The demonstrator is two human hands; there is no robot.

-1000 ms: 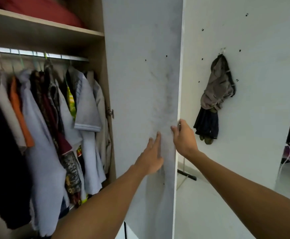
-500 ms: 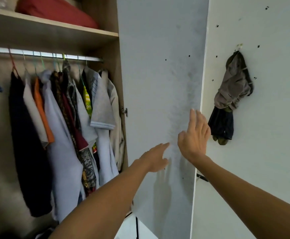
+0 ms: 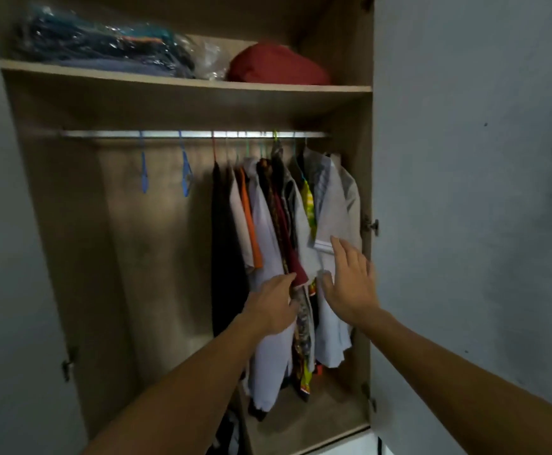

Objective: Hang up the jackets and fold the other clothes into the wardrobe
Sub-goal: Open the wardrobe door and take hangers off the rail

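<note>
Wardrobe (image 3: pixel 343 54) open, doors swung wide L & R. Clothes (image 3: pixel 268 231) hang bunched at right end of rail (image 3: pixel 104 134); two bare blue hangers (image 3: pixel 143 172) to their left. Left hand (image 3: pixel 273 305) reaches into the clothes, fingers loosely extended, gripping nothing visible. Right hand (image 3: pixel 350 280) flat, fingers spread, against the pale shirt (image 3: pixel 333 205). Bags (image 3: pixel 104 44) & red bundle (image 3: pixel 274 65) on top shelf.

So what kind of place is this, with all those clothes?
Probably a bedroom, in front of an open wardrobe: shirts hang from a metal rail, and bagged clothes sit on the shelf above.
</note>
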